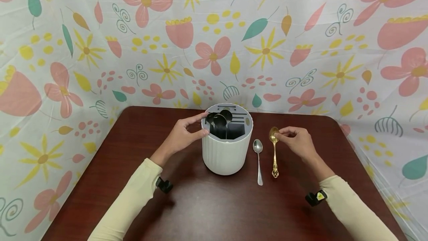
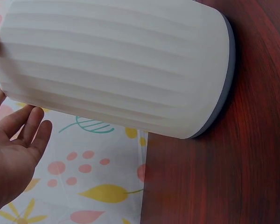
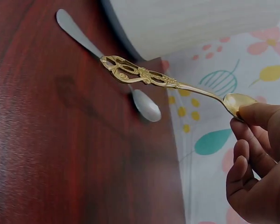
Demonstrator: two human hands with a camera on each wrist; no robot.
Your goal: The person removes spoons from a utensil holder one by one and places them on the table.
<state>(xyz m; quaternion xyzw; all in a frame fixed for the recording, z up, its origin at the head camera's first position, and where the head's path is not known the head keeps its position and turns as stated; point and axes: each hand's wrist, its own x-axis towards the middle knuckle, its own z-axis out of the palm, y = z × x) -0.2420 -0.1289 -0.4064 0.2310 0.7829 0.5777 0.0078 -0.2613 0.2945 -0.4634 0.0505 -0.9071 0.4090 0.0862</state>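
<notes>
A white ribbed utensil holder with a grey divided top stands on the table, several black utensils upright in its left compartment. My left hand touches the holder's left rim with thumb and forefinger; the other fingers look loose beside its wall in the left wrist view. My right hand pinches a gold spoon by its bowl, the ornate openwork handle pointing away from the hand and, by its shadow, above the table. Between holder and gold spoon lies a silver spoon.
The dark reddish-brown wooden table reaches back to a floral-patterned cloth, which also hangs at both sides. The silver spoon lies close to the holder's right side.
</notes>
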